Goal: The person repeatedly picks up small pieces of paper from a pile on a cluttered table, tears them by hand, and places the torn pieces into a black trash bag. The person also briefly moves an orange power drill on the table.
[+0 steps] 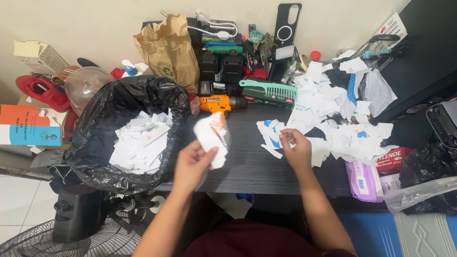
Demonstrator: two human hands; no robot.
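- Head view: the left hand (193, 164) is closed on a bunch of white paper slips (213, 137), thumb over the front and fingers behind, lifted clear of the dark desk (247, 164). It sits just right of the bin's rim, a short swing from dropping in.
- The right hand (297, 150) rests on the desk at the near edge of the paper pile (333, 119), its fingertips pinched on one small white slip, so it seems to be pulling pieces out of the heap one at a time.
- The pile spreads across the right half of the desk, within that hand's easy reach; some scraps show blue print.
- The black-lined bin (126, 131) stands against the desk's left end, its mouth open upward and already partly filled with similar white slips.
- Behind the work lie an orange drill (220, 103), a green comb (269, 90) and a brown paper bag (166, 50), pushed back toward the wall, apart from both hands.
- A purple packet (364, 180) lies at the desk's front right corner, beside the pile.
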